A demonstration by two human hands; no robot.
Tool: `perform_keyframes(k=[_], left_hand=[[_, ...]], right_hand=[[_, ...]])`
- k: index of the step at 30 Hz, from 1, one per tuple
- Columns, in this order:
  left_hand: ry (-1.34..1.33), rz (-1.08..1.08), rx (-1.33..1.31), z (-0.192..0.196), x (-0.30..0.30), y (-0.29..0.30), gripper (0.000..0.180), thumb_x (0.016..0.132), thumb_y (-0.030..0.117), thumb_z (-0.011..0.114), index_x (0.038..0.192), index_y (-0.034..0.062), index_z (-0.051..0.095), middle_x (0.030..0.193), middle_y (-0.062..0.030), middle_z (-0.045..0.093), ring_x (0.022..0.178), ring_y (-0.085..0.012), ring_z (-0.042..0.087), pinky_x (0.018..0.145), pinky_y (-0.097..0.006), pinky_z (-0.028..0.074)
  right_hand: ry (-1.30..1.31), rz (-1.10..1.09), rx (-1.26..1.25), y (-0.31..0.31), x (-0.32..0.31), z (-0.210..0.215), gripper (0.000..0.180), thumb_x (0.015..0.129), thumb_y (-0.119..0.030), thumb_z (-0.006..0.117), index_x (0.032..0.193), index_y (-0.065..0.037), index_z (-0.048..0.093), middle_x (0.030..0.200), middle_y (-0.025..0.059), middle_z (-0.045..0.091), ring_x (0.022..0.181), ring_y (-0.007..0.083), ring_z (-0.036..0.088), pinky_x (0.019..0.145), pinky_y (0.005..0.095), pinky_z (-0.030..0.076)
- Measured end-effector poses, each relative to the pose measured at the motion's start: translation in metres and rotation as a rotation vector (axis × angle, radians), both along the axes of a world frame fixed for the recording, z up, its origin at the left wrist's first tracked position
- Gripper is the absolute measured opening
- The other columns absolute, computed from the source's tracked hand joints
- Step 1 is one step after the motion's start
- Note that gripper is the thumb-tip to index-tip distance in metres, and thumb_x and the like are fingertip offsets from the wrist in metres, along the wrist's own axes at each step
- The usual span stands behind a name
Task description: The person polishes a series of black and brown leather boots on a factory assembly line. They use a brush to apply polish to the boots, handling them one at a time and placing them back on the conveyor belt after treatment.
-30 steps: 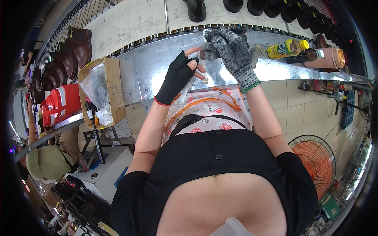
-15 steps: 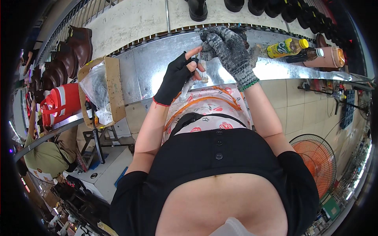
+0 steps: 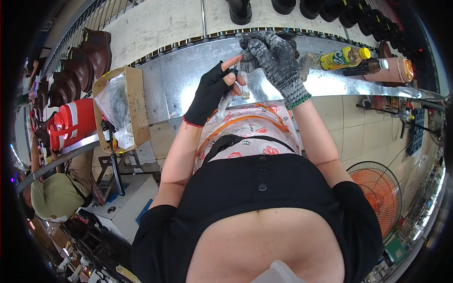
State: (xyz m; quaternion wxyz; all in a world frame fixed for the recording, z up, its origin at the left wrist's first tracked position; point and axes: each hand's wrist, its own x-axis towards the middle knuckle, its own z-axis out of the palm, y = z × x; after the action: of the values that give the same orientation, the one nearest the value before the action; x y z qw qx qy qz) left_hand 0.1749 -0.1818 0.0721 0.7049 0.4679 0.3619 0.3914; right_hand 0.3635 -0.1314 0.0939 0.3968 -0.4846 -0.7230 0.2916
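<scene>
My left hand (image 3: 214, 89), in a black fingerless glove, is closed in a pinch over the metal ledge. Its index finger points to the right and touches the fingers of the other glove. A pale translucent strip (image 3: 245, 89) hangs by its fingers; what the pinch holds is too small to tell. My right hand (image 3: 276, 63) wears a grey knitted glove with a green cuff edge. Its fingers are bent toward my left fingertips, and whatever they grip is hidden. A dark brown item, partly covered, shows behind the right glove.
Beyond the metal ledge (image 3: 181, 66) runs a conveyor (image 3: 170, 23) carrying dark boots (image 3: 239, 12). A yellow bottle (image 3: 344, 58), a dark bottle (image 3: 365, 68) and a pink tumbler (image 3: 391, 70) are on the right. At left are a carton (image 3: 139, 108), a red bag (image 3: 75, 123) and another person (image 3: 56, 195).
The boots on the conveyor have shifted slightly to the right. At left the other person has bent and moved a little. My hands have stayed almost in place.
</scene>
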Motion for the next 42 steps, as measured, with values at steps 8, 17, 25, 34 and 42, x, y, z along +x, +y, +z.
perform_keyframes(k=[8, 17, 25, 34, 42], left_hand=[[0.027, 0.002, -0.007, 0.001, -0.001, 0.001, 0.049, 0.091, 0.023, 0.052, 0.135, 0.0042, 0.04, 0.088, -0.0089, 0.06, 0.07, -0.0115, 0.057, 0.068, -0.024, 0.045], [0.111, 0.17, 0.168, -0.012, -0.002, 0.001, 0.031, 0.083, 0.002, 0.057, 0.113, 0.0017, 0.053, 0.081, -0.0072, 0.063, 0.07, -0.0096, 0.057, 0.063, -0.024, 0.048], [0.244, 0.479, 0.281, 0.001, -0.064, 0.016, 0.038, 0.081, 0.001, 0.059, 0.118, 0.0049, 0.053, 0.096, -0.0065, 0.065, 0.087, -0.0107, 0.059, 0.073, -0.024, 0.047], [0.467, 1.524, 0.796, 0.033, -0.331, 0.075, 0.02, 0.075, 0.006, 0.07, 0.089, 0.004, 0.057, 0.082, -0.0039, 0.062, 0.072, -0.0095, 0.055, 0.063, -0.023, 0.044], [1.111, 1.688, 0.478, -0.029, -0.395, 0.091, 0.028, 0.068, 0.018, 0.072, 0.087, 0.0043, 0.056, 0.076, -0.0054, 0.059, 0.069, -0.0177, 0.057, 0.066, -0.031, 0.046]], right_hand=[[-0.025, 0.023, 0.052, 0.001, -0.002, 0.0, 0.023, 0.09, -0.016, 0.052, 0.103, -0.003, 0.065, 0.087, 0.0096, 0.066, 0.075, 0.0173, 0.064, 0.07, 0.029, 0.05], [-0.006, 0.186, -0.17, -0.001, -0.006, 0.016, 0.025, 0.086, -0.015, 0.055, 0.102, 0.002, 0.062, 0.074, 0.0076, 0.064, 0.06, 0.0132, 0.061, 0.06, 0.0255, 0.049], [0.45, 0.229, -0.393, -0.004, -0.042, 0.029, 0.047, 0.091, -0.013, 0.05, 0.135, -0.003, 0.037, 0.111, 0.0139, 0.059, 0.076, 0.0164, 0.064, 0.062, 0.0283, 0.053], [0.251, 0.144, -0.383, -0.024, -0.006, -0.001, 0.042, 0.093, -0.019, 0.046, 0.13, 0.0, 0.042, 0.115, 0.0145, 0.056, 0.079, 0.019, 0.064, 0.059, 0.0279, 0.056], [0.217, 0.027, -0.57, -0.069, 0.035, -0.029, 0.038, 0.088, -0.013, 0.053, 0.124, 0.001, 0.05, 0.113, 0.0124, 0.06, 0.104, 0.0202, 0.057, 0.089, 0.0316, 0.045]])
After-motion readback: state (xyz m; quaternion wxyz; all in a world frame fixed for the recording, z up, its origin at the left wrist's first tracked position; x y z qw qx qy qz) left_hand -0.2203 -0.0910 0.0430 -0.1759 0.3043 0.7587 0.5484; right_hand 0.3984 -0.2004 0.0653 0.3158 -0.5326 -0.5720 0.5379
